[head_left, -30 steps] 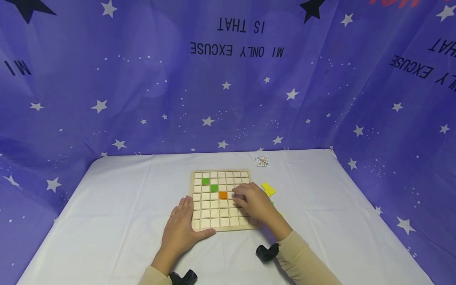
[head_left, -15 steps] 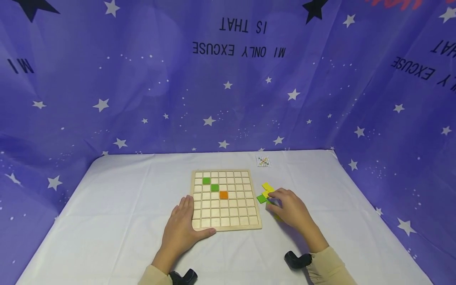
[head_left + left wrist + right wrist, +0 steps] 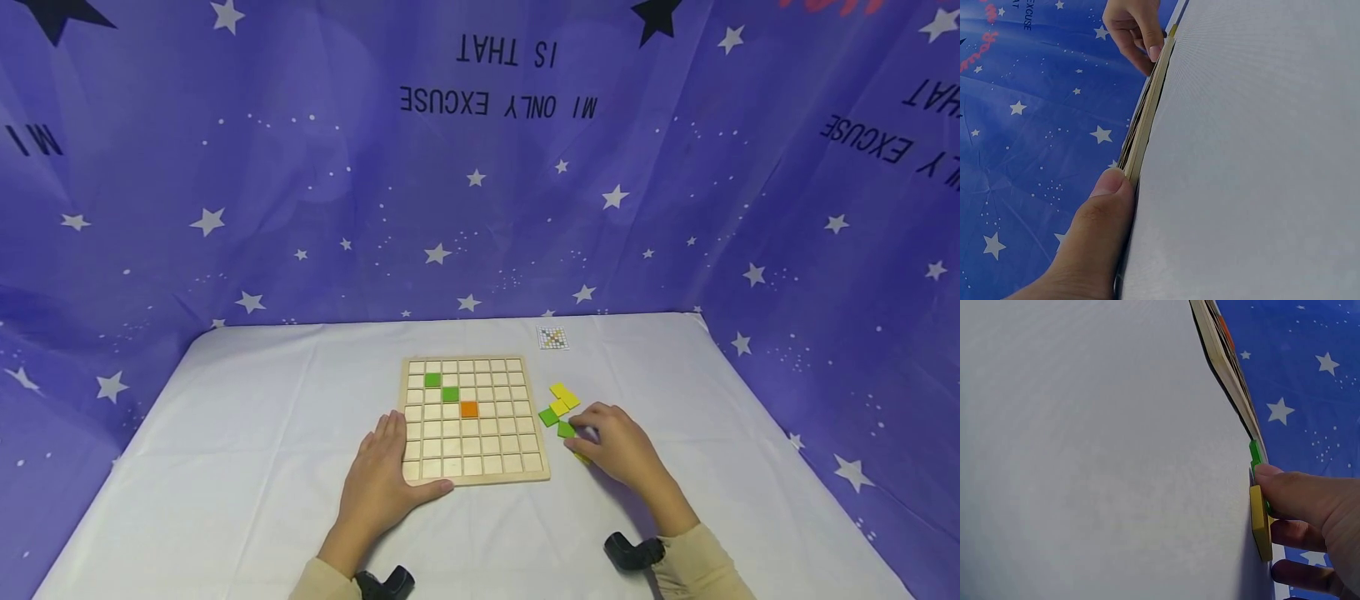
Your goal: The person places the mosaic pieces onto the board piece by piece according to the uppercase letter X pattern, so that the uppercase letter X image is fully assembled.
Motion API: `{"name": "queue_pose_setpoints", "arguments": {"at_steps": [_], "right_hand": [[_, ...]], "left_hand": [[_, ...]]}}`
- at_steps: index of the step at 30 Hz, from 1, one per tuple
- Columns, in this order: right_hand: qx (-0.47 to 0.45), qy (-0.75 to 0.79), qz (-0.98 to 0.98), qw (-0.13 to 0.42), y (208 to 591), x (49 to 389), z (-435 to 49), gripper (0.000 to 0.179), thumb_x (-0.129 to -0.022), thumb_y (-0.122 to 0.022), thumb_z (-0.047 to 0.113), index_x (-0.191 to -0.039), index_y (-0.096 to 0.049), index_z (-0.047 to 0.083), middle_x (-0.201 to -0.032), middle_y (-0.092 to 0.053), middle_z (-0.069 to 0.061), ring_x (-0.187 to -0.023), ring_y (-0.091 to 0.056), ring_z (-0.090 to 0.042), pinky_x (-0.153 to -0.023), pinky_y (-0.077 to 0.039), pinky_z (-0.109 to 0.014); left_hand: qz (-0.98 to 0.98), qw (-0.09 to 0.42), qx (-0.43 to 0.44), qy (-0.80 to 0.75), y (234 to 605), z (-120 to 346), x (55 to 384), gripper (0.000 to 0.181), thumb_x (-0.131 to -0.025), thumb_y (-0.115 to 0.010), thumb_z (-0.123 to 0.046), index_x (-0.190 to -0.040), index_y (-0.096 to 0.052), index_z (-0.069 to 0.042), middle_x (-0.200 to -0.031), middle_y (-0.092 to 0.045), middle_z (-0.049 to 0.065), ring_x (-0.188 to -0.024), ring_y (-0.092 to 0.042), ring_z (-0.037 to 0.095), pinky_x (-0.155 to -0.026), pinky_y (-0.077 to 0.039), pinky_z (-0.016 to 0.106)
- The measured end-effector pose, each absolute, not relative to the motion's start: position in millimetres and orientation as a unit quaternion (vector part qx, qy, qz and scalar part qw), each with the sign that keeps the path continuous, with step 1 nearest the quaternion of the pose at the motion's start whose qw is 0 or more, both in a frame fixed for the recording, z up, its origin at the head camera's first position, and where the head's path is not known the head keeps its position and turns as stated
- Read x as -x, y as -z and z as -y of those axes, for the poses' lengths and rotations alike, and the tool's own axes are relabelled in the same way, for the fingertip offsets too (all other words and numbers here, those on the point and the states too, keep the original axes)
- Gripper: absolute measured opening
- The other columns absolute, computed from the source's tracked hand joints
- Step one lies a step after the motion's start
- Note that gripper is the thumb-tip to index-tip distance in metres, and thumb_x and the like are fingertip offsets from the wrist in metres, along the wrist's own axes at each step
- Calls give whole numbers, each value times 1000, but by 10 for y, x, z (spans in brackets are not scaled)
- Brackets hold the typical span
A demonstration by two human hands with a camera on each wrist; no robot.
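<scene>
A wooden grid board [image 3: 480,481] lies flat, with two green tiles [image 3: 450,394] and an orange tile [image 3: 468,409] in a diagonal line of its squares. My left hand [image 3: 378,477] rests along the board's left edge, thumb spread at the front corner; in the left wrist view, that thumb touches the board's side [image 3: 1142,134]. Right of the board, my right hand [image 3: 621,447] pinches a green tile [image 3: 566,429] between thumb and index finger. The right wrist view has a yellow tile [image 3: 1260,524] standing in front of this grip, partly hiding it.
Yellow tiles [image 3: 566,396] and another green tile [image 3: 549,417] lie beside the board's right edge. A small printed pattern card [image 3: 552,338] lies farther back on the white tablecloth [image 3: 300,400]. A blue star-patterned curtain [image 3: 375,208] surrounds the table.
My right hand has moved off the board, to the right, down to the loose tiles, where its fingers have come round a green one. The left hand and the board stay put.
</scene>
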State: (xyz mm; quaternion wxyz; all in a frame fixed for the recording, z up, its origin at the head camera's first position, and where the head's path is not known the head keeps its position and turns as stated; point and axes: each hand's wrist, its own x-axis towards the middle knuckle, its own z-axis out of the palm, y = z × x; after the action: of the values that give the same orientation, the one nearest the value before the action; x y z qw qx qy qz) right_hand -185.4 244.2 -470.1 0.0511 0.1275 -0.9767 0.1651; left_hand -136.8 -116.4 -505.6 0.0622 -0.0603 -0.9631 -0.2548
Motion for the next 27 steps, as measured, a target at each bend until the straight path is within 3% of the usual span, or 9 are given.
{"name": "queue_pose_setpoints", "arguments": {"at_steps": [12, 18, 24, 27], "right_hand": [[-165, -121, 977, 58, 4692, 1897, -2345, 28, -84, -79, 34, -103, -75, 13, -97, -67, 4, -93, -64, -17, -83, -56, -40], [-174, -173, 968, 52, 4679, 1907, -2263, 28, -85, -78, 34, -105, -73, 15, -96, -64, 7, -83, -57, -10, -74, -51, -32], [-190, -207, 959, 41, 4628, 1924, -2026, 27, -88, -75, 34, -109, -70, 18, -107, -70, 8, -101, -64, -11, -89, -54, -36], [-209, -199, 957, 36, 4618, 1923, -1878, 29, -90, -73, 36, -112, -70, 18, -108, -70, 8, -100, -64, -10, -89, -54, -36]], "left_hand": [[963, 66, 61, 254, 5053, 1162, 1370, 138, -62, -68, -85, -154, -24, 6, -163, -25, 19, -152, -23, 35, -124, -22, 51], [962, 68, 64, 256, 5047, 1164, 1372, 137, -62, -69, -84, -154, -24, 7, -162, -26, 19, -152, -23, 35, -124, -22, 51], [962, 69, 63, 258, 5050, 1165, 1370, 136, -62, -70, -84, -154, -24, 6, -162, -26, 19, -152, -23, 36, -124, -23, 52], [962, 66, 63, 258, 5051, 1166, 1371, 137, -62, -69, -84, -154, -24, 6, -162, -26, 19, -152, -23, 36, -124, -22, 52]]}}
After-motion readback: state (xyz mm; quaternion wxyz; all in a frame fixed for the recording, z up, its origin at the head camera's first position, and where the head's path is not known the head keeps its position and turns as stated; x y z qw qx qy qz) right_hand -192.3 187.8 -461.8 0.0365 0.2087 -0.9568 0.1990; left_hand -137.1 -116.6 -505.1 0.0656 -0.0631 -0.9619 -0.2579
